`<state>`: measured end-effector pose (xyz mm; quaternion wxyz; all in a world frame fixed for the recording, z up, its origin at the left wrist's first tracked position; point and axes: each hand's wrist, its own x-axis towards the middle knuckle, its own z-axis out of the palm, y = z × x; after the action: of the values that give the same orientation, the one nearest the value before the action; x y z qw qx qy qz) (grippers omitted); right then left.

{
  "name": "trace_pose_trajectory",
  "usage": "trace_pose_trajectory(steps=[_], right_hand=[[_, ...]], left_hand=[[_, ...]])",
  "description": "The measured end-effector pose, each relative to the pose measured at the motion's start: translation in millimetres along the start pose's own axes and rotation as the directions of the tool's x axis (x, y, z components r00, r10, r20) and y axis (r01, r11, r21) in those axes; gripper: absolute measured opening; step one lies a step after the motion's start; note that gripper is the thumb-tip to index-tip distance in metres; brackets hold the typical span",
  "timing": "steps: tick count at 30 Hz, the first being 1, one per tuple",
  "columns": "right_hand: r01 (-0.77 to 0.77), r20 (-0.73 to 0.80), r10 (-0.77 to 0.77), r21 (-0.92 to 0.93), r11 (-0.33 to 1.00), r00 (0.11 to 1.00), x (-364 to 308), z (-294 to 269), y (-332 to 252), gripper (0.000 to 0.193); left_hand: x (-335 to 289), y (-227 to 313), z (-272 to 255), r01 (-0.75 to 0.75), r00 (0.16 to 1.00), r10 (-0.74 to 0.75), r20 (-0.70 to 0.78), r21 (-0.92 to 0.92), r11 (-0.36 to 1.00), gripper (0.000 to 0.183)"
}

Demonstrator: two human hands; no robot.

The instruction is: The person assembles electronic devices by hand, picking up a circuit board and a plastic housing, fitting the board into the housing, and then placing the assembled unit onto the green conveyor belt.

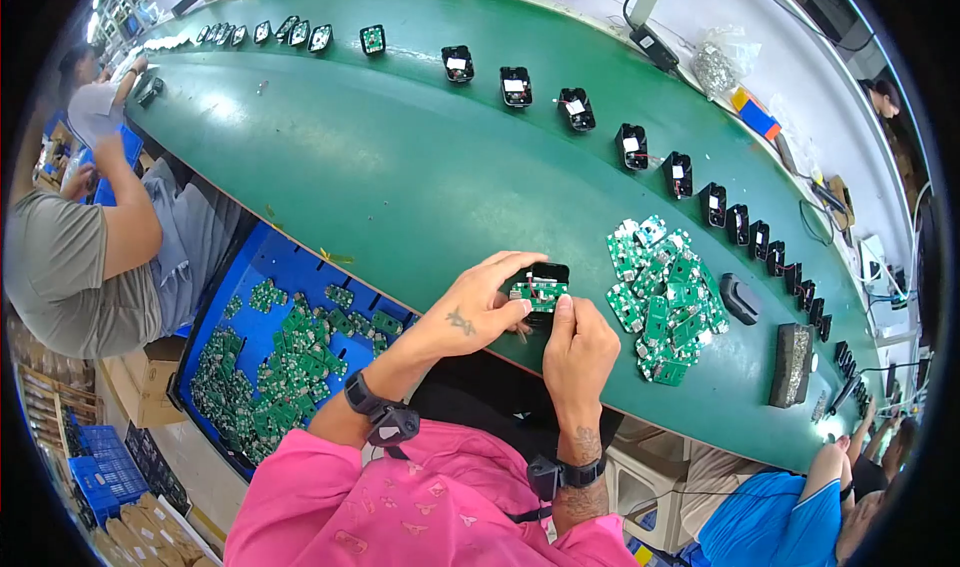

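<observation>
At the table's near edge I hold a small black plastic housing (549, 271) between both hands. A green circuit board (541, 295) lies across its opening, with thin red and dark wires at its upper left. My left hand (474, 310) grips from the left, thumb on the board's left end. From the right, my right hand (580, 345) closes on the housing, its thumb tip at the board's right edge. Most of the housing's underside and several fingers are hidden. Right of my hands a loose pile of green circuit boards (668, 312) lies on the table.
Black housings (631, 147) stand in a long curved row along the green table (330, 157). A dark oblong case (739, 299) and a grey-black block (791, 365) lie beyond the pile. A blue bin (262, 259) of boards sits at my left. Other people sit left and right.
</observation>
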<state>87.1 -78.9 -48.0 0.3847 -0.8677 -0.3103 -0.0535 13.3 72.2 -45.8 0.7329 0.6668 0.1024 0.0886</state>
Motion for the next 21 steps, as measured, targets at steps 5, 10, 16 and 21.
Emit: trace_pose_trajectory(steps=[5, 10, 16, 21], right_hand=[[-0.016, -0.016, 0.018, 0.155, 0.988, 1.000, -2.8, -4.3, 2.3, 0.017], [0.083, -0.216, -0.042, 0.186, 0.979, 0.976, -2.3, -16.9, -10.6, 0.012], [0.111, -0.143, -0.066, 0.331, 0.937, 0.988, -1.5, -24.5, -22.2, 0.011], [0.099, -0.089, -0.069, 0.397, 0.912, 0.994, -6.2, -28.5, -18.7, 0.008]], left_hand=[[-5.7, 8.5, 12.6, 0.064, 0.997, -0.067, -0.042, -0.070, 0.996, 0.046], [-14.0, 13.1, 26.0, -0.018, 0.987, 0.035, -0.155, 0.106, 0.994, 0.046], [-21.9, 27.4, 38.7, -0.141, 0.966, 0.224, -0.128, 0.464, 0.874, 0.050], [-23.6, 19.8, 42.8, -0.218, 0.939, 0.332, -0.086, 0.598, 0.771, 0.053]])
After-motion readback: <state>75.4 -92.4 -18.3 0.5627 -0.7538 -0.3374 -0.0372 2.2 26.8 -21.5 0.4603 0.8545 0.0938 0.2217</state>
